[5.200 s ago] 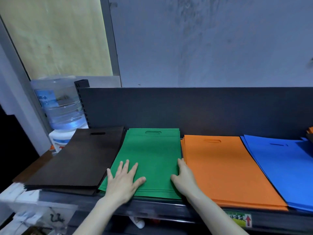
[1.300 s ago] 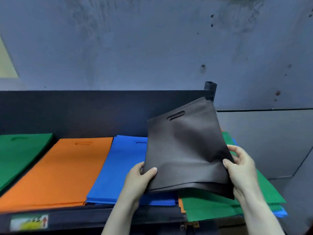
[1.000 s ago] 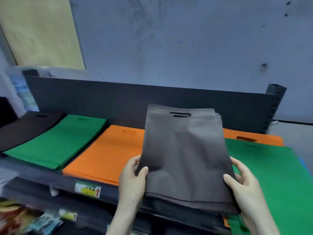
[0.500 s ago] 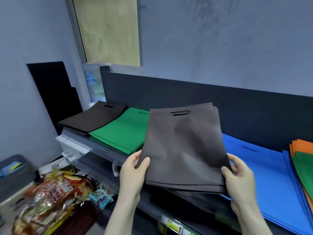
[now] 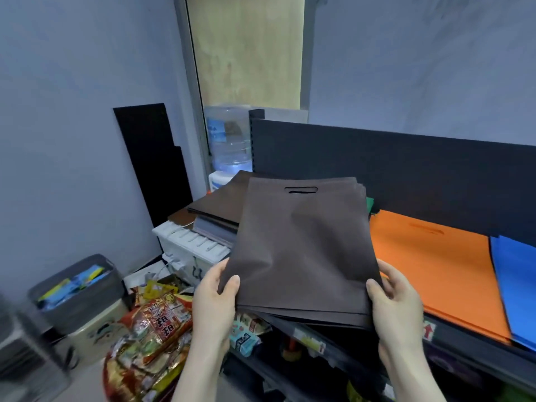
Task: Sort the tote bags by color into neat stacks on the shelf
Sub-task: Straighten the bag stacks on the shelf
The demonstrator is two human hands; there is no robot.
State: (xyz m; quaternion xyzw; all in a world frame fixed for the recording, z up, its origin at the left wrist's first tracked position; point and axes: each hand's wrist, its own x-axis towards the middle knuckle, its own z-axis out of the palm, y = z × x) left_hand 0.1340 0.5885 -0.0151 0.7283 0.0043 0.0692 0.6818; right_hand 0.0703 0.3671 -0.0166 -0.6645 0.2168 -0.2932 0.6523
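Two hands hold up a small bunch of flat dark brown cloth tote bags [image 5: 304, 250] in front of a long black metal shelf [image 5: 406, 169]. The left hand [image 5: 216, 297] grips the bottom left corner of the bunch, with the thumb on top and the fingers tucked under. The right hand [image 5: 396, 300] grips the bottom right corner the same way. The bunch tips up and away, so its top edge is higher and farther off. A long handle hole [image 5: 301, 190] is cut near the top. At the bottom, the edges of a few bags peek out one under the other. The bunch hangs over the left part of the shelf, and I cannot tell if it touches anything below it. Behind it on the left end of the shelf lies a flat pile of dark brown bags [image 5: 217, 206]. A tiny bit of a green pile [image 5: 369, 206] shows at the bunch's top right corner. Next on the right lies an orange pile [image 5: 429, 262], and then a blue pile [image 5: 516, 285] at the edge of the view. Past the shelf's left end stands a big clear water bottle [image 5: 229, 140]. A white plastic crate [image 5: 191, 245] sits lower down beside the shelf. Shiny snack packets [image 5: 150, 329] are heaped near the floor, next to a grey bin [image 5: 78, 288]. A tall black board [image 5: 153, 161] leans on the wall.
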